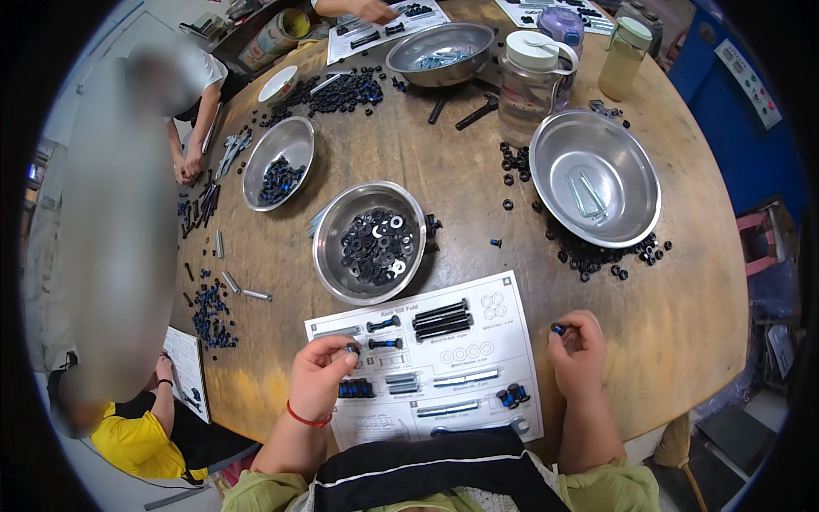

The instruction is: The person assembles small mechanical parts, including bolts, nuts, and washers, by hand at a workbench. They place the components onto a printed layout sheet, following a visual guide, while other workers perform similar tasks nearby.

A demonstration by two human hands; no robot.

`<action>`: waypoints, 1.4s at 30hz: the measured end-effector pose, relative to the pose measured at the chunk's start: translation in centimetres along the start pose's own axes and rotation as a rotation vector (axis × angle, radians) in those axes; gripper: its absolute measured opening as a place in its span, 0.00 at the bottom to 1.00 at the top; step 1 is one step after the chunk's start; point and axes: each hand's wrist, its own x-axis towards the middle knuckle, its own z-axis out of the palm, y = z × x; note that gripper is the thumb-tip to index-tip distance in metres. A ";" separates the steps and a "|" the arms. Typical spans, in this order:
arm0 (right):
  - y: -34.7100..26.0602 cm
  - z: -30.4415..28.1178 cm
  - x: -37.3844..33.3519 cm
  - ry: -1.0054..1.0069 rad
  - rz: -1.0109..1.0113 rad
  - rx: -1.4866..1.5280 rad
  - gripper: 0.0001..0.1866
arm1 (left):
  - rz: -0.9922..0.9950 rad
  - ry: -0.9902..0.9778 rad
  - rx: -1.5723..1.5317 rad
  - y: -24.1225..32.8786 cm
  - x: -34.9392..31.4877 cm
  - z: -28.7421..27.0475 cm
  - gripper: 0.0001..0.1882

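My right hand (582, 354), just off the right edge of the printed sheet (531, 375), pinches a short black bolt (559, 328) with a blue patch. Over the sheet's left side, my left hand (322, 371) has thumb and forefinger closed on a small dark piece too small to name. Black bolts with blue patches (384, 344), long black bolts (442, 320) and silver rods (466, 378) lie in groups on the sheet. An open-end wrench (512, 426) lies along its lower edge, partly hidden by my dark apron.
A steel bowl of washers (321, 256) stands beyond the sheet. Other bowls hold short bolts (252, 183), bent hex keys (646, 183) and silver parts (401, 61). Loose nuts (589, 266), small bolts (213, 316) and a water jug (525, 94) surround them. Other people sit leftward and beyond.
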 end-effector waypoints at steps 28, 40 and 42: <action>-7.3 7.1 -2.2 -0.426 -0.246 -0.347 0.09 | 0.561 0.087 1.122 -4.0 -1.3 -0.3 0.07; -6.4 17.6 -4.4 -0.731 -0.453 -0.903 0.05 | 0.429 0.053 1.271 -5.4 -0.6 0.2 0.05; -6.1 18.0 -4.6 -0.721 -0.482 -0.884 0.06 | 0.413 0.052 1.255 -5.6 -0.5 0.3 0.05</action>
